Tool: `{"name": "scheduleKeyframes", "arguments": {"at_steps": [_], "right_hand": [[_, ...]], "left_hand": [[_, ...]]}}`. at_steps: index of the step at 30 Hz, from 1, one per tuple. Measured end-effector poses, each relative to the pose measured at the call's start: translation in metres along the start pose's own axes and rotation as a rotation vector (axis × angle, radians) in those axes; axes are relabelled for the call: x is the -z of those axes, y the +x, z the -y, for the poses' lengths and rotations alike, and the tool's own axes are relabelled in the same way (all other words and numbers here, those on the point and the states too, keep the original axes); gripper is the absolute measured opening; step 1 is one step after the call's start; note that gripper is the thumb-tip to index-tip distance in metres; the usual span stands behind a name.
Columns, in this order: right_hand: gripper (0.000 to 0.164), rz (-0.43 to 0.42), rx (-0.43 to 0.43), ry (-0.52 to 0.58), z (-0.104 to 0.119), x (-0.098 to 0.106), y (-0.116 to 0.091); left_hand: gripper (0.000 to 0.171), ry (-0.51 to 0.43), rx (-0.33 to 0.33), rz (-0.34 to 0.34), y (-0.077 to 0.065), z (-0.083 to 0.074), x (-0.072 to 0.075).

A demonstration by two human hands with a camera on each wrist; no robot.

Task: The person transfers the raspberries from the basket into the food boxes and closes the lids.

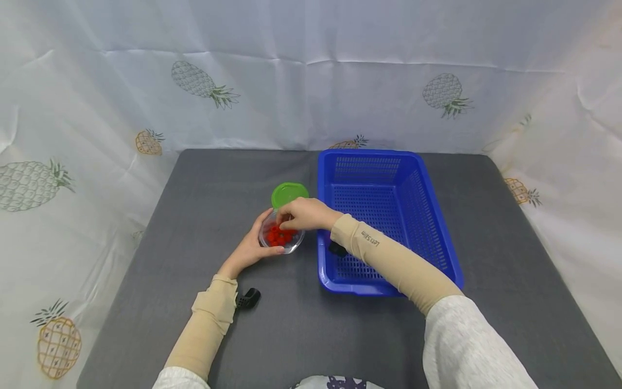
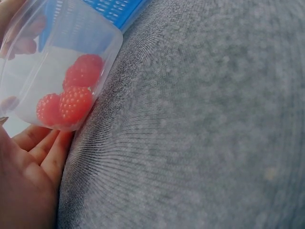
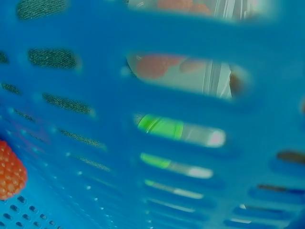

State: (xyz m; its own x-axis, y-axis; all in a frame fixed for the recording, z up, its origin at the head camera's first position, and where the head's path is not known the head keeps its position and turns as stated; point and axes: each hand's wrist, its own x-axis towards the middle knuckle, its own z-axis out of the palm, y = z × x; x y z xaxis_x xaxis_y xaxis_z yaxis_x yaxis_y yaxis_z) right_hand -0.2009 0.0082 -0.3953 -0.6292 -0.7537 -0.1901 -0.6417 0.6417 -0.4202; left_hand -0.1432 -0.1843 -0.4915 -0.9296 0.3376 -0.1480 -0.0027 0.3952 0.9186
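My left hand (image 1: 249, 249) holds a clear plastic tub (image 1: 293, 248) from its left side, thumb along the near side and fingers round the far side. Red raspberries (image 1: 278, 236) lie in the tub. In the left wrist view, several raspberries (image 2: 76, 102) show through the wall, with the left fingers (image 2: 55, 152) against the base. Reaching across from the right, my right hand (image 1: 311, 213) has its bent fingers down at the tub's opening. I cannot tell whether they pinch a raspberry. Behind the tub is a round green lid (image 1: 288, 193).
A blue perforated basket (image 1: 324, 270) stands right of the tub, under the right forearm. Inside it, a raspberry (image 3: 10, 171) shows at the left of the right wrist view. A grey cloth (image 1: 291, 335) covers the table, and white pineapple-print curtains (image 1: 291, 97) enclose it.
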Motion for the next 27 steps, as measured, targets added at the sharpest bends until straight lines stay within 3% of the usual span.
{"name": "scheduleKeyframes", "arguments": {"at_steps": [7,12,20,27], "right_hand": [[0.017,-0.008,0.019,0.031,-0.001,-0.001,-0.001],[0.019,-0.038,0.050,0.115,-0.004,0.001,-0.003],[0.023,-0.075,0.104,0.411,-0.010,0.005,-0.011],[0.027,-0.133,0.040,0.609,-0.023,0.014,-0.029]], "left_hand": [[0.098,0.005,-0.012,0.000,0.000,0.001,0.000],[0.097,-0.006,-0.051,-0.014,0.000,0.006,0.000],[0.097,-0.011,-0.060,-0.015,0.000,0.007,-0.001],[0.097,-0.002,-0.060,-0.025,0.002,0.006,-0.001]]}}
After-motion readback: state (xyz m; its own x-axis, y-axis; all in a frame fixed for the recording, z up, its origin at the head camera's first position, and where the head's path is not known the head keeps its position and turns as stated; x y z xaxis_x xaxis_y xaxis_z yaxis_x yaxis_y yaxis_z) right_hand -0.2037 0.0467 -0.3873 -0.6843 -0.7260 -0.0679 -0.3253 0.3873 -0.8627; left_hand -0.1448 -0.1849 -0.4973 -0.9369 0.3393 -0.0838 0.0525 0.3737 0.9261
